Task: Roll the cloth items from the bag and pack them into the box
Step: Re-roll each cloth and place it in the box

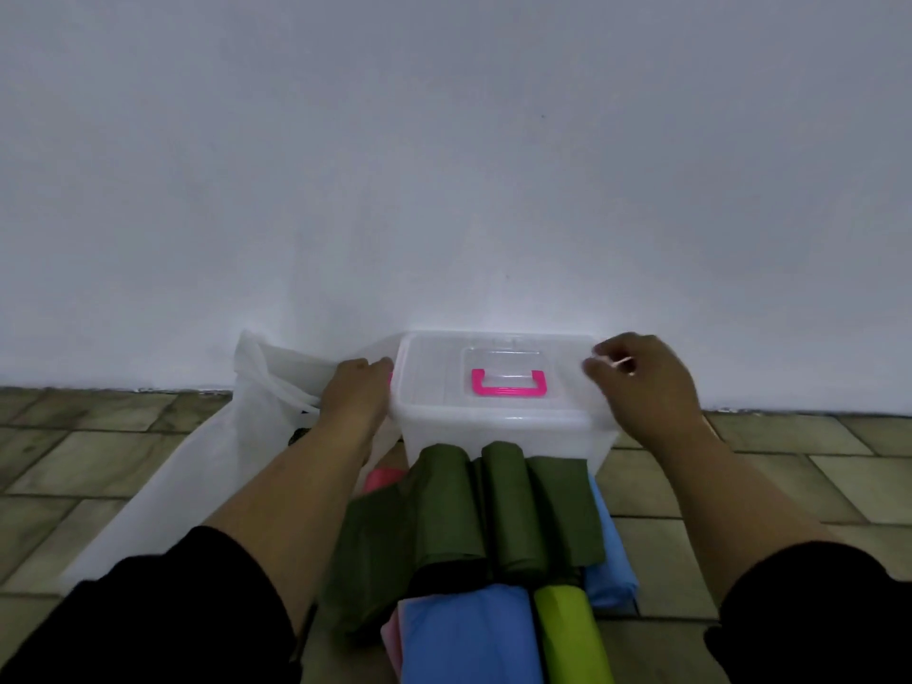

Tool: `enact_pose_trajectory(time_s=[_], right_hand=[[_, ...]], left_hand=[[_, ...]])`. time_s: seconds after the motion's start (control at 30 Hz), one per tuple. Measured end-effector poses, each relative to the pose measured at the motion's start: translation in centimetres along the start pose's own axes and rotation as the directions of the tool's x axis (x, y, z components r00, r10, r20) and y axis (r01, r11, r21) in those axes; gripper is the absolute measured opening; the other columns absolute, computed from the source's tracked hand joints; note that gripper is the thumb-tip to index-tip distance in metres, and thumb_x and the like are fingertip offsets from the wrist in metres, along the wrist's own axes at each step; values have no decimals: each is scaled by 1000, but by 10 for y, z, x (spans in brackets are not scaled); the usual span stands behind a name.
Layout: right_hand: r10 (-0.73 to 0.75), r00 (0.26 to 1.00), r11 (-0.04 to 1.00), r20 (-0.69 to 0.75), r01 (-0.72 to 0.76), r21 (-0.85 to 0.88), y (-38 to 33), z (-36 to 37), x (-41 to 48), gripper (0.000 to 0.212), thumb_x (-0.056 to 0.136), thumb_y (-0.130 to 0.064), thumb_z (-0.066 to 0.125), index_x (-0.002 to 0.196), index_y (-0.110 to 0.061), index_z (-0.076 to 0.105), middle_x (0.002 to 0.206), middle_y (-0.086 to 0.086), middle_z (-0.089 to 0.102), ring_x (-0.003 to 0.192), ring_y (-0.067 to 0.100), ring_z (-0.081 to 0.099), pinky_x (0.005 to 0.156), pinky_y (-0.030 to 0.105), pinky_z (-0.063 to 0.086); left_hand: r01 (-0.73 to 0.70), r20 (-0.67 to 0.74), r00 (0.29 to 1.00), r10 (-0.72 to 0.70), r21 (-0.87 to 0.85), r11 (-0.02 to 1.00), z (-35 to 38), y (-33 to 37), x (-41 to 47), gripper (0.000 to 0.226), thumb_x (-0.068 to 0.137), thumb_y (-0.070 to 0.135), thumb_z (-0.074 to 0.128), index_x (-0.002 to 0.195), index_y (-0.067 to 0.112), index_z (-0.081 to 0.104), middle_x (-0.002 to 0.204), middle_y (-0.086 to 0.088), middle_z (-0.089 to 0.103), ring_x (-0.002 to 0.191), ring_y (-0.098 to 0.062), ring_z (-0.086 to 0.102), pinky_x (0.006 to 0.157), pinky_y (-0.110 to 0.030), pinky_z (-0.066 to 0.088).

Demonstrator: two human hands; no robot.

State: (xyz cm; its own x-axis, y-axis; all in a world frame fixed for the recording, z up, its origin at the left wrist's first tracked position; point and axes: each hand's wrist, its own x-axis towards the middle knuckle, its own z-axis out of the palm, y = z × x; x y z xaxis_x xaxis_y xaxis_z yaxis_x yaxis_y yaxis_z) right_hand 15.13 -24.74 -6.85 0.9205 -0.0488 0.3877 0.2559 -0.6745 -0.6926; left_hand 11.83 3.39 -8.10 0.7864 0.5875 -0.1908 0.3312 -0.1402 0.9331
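Cloth rolls (498, 506) lie on the floor (740, 486), long axes running toward the closed box (493, 427) just beyond them, between both forearms. From the left: bag (197, 461) slumped beside the left hand (358, 387), whose fingers curl onto the box's left end; right hand (646, 382) curls at the right edge of the lid (434, 372), and I cannot tell whether it grips. Both hands sit equally near.

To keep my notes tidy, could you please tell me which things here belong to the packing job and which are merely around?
Job: box, white bag, olive rolls, blue cloths, lime roll, pink cloth, left hand, right hand.
Merely around: tiled floor, wall.
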Motion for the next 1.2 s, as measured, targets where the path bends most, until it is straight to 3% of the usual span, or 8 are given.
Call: enact_pose_trajectory(time_s=[0.07,0.13,0.33,0.47,0.63,0.8,0.93,1.2], right_hand=[[-164,933,967,319,216,-135,-14,1,-10,22,75,-42,70,95,-34,64,95,-12,56,86,6,54,71,25,42],[-138,868,891,477,320,-324,-21,4,-14,28,75,-37,72,101,-33,65,98,-10,54,92,10,53,79,26,43],[-127,900,954,418,226,-197,-31,-3,-13,20,79,-18,73,99,-19,69,93,-4,57,93,17,57,79,25,40],[-194,958,969,213,221,-112,-43,-22,-12,20,83,-18,69,103,-17,68,93,-4,56,88,11,51,78,23,36],[-206,976,977,-69,201,-76,-39,-62,-34,15,79,-25,70,92,-30,63,83,-12,56,74,1,51,63,12,32],[72,936,961,-345,-158,-228,22,-52,-91,21,84,-29,65,101,-16,63,85,-1,56,71,15,52,65,26,38],[343,913,842,-222,-403,-359,54,-21,-108,28,84,-28,62,107,-11,62,92,10,63,80,29,60,68,30,39],[353,930,789,104,-236,-568,71,19,-93,27,90,-24,52,108,-12,67,113,14,62,104,32,60,83,34,48]], left_hand=[[-13,4,1000,13,-10,1000,-1,-7,-9,30,94,30,50,117,12,55,113,-9,59,95,-27,57,86,-44,51],[-9,34,999,13,-99,995,-1,-14,-18,47,91,34,55,134,19,45,126,-7,55,108,-30,55,94,-51,48],[-80,112,989,96,-135,988,8,-26,-41,58,92,34,55,144,30,29,124,-2,48,107,-26,53,75,-40,54],[-253,152,959,241,66,965,11,-32,-40,68,90,47,54,147,27,25,151,-6,33,133,-30,40,107,-47,37],[-400,194,916,350,403,823,17,-39,-39,68,89,55,50,145,22,30,154,-8,25,135,-30,36,104,-46,36],[-405,181,914,362,413,816,19,-46,-38,68,91,56,45,147,24,26,157,-7,21,139,-30,30,109,-47,31],[-405,185,914,361,405,820,18,-43,-39,70,91,55,47,149,23,23,158,-4,18,141,-27,27,110,-45,29],[-477,227,879,420,377,794,4,-34,-45,73,89,47,56,149,28,20,160,1,8,143,-24,21,111,-39,25]])
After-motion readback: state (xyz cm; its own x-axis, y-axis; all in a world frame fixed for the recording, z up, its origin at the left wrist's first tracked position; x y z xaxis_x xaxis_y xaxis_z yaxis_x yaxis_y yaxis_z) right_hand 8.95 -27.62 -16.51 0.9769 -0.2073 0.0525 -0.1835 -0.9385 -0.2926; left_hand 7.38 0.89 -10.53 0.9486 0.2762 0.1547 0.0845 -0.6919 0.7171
